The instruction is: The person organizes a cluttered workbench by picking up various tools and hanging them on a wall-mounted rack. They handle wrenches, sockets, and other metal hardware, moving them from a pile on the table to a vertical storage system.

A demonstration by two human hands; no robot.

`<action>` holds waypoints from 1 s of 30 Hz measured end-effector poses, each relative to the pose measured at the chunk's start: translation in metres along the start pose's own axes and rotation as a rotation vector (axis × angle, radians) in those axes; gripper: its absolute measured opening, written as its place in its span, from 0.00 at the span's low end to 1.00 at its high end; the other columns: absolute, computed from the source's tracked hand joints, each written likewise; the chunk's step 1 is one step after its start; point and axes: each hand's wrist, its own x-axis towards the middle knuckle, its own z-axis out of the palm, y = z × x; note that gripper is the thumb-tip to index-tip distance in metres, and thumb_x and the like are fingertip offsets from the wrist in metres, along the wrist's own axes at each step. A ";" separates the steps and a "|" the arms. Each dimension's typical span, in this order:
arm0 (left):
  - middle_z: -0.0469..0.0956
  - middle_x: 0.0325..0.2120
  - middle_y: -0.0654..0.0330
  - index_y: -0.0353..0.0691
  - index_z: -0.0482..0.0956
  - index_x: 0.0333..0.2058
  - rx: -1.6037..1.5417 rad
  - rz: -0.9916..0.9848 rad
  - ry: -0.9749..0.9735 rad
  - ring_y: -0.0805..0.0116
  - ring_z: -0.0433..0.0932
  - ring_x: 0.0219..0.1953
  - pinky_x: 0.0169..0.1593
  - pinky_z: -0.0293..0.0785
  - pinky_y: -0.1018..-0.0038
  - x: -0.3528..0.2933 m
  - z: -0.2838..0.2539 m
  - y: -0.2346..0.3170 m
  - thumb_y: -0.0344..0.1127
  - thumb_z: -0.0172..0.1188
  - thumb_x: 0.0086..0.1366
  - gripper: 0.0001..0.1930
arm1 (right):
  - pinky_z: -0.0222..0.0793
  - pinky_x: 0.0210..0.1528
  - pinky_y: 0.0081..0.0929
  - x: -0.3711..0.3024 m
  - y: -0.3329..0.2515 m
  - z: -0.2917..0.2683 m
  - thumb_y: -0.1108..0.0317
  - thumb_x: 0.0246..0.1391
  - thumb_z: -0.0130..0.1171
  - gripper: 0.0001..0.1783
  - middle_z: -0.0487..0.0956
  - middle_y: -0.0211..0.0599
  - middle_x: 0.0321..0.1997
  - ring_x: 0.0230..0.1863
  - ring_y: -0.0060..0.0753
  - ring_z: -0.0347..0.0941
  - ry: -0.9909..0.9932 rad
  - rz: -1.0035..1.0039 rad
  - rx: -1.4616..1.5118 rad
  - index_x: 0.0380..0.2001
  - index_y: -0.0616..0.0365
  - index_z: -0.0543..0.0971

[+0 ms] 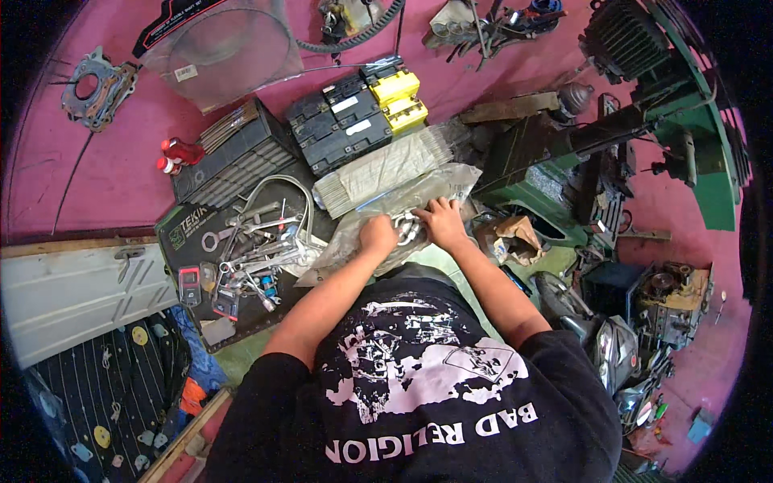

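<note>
A clear plastic bag (451, 181) lies crumpled at the front edge of the bench. Pale, shiny metal pieces with curved shapes (409, 232) show between my hands; their exact kind is unclear. My left hand (378, 235) is closed in a fist on the bag, its fingertips hidden. Close by on the right, my right hand (441, 221) has its fingers bent down and pinching at the bag beside the metal pieces. A bundle of thin rods in plastic wrap (382, 171) lies just behind the bag.
Left of my arms, several loose wrenches (258, 256) pile up on a dark mat (185, 249). Black and yellow batteries (342, 121) and a grey ribbed organizer (237, 161) stand behind. A green machine (523, 181) rises at right, near a brown paper bag (514, 239).
</note>
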 end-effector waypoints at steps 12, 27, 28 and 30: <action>0.83 0.34 0.45 0.35 0.83 0.36 -0.249 0.107 0.053 0.45 0.83 0.39 0.43 0.77 0.54 -0.051 -0.035 -0.052 0.50 0.70 0.57 0.21 | 0.61 0.54 0.47 0.015 -0.041 -0.031 0.63 0.46 0.67 0.26 0.76 0.40 0.50 0.54 0.48 0.67 0.186 0.019 0.245 0.53 0.43 0.80; 0.81 0.38 0.46 0.36 0.80 0.40 -0.199 -0.379 0.752 0.44 0.80 0.43 0.48 0.75 0.58 -0.210 -0.091 -0.303 0.29 0.65 0.56 0.12 | 0.61 0.53 0.43 0.086 -0.352 0.015 0.59 0.53 0.61 0.21 0.82 0.30 0.42 0.52 0.37 0.71 -0.148 -0.796 0.100 0.51 0.49 0.80; 0.80 0.39 0.47 0.36 0.79 0.41 -0.205 -0.356 0.718 0.44 0.79 0.45 0.49 0.74 0.57 -0.215 -0.090 -0.316 0.27 0.64 0.55 0.13 | 0.61 0.54 0.42 0.086 -0.365 0.022 0.59 0.54 0.60 0.21 0.83 0.31 0.42 0.52 0.37 0.72 -0.167 -0.781 0.062 0.51 0.49 0.80; 0.80 0.39 0.47 0.36 0.79 0.42 -0.215 -0.301 0.669 0.43 0.79 0.45 0.51 0.74 0.57 -0.217 -0.088 -0.334 0.26 0.65 0.54 0.15 | 0.61 0.54 0.42 0.087 -0.385 0.039 0.58 0.54 0.61 0.25 0.82 0.33 0.44 0.53 0.37 0.72 -0.234 -0.702 -0.031 0.56 0.50 0.77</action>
